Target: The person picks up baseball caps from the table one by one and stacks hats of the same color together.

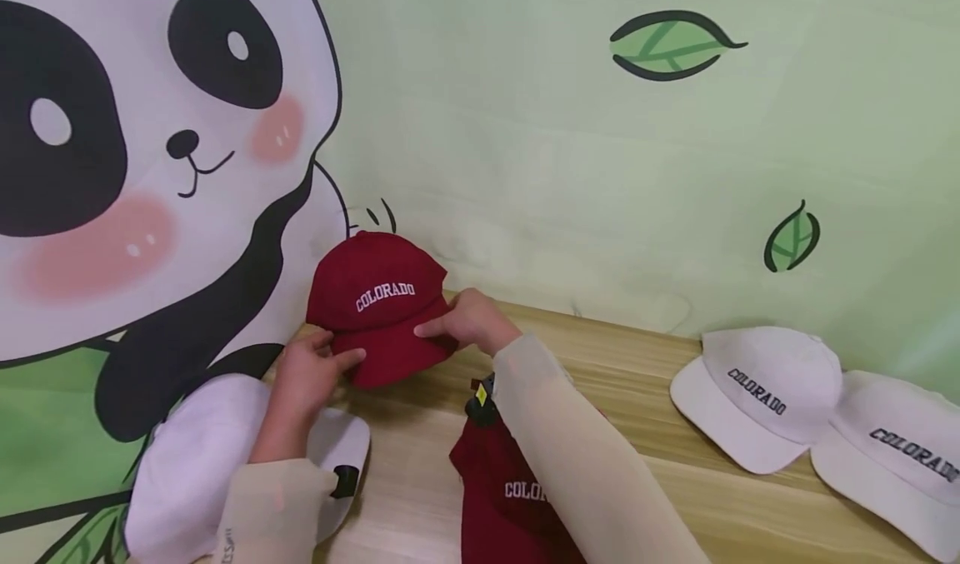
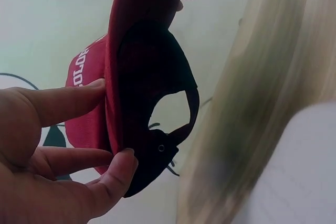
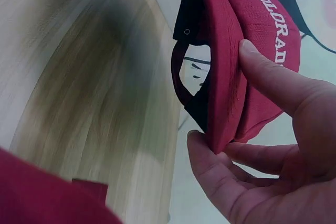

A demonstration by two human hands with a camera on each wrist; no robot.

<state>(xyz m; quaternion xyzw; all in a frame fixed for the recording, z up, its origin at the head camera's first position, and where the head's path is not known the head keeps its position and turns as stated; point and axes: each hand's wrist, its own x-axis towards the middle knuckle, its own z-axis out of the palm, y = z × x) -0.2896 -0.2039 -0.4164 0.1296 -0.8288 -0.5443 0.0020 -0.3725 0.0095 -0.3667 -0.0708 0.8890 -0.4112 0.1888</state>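
A dark red baseball cap [image 1: 378,268] with white COLORADO lettering is held up near the back wall, its front toward me. My left hand [image 1: 306,372] pinches the left side of the brim, thumb on top and fingers beneath. On the brim's right side my right hand [image 1: 478,321] has the same kind of pinch. Both wrist views show the cap's dark underside and the opening above its back strap [image 2: 193,111]. In the right wrist view the thumb [image 3: 252,51] presses the brim from the lettered side.
On the wooden table [image 1: 405,447] a second red cap [image 1: 487,497] lies partly under my right forearm. A white cap [image 1: 198,464] sits at the left behind my left forearm. Two white COLORADO caps, one nearer [image 1: 900,456] and one farther [image 1: 772,389], stand at the right against a panda-printed backdrop [image 1: 525,131].
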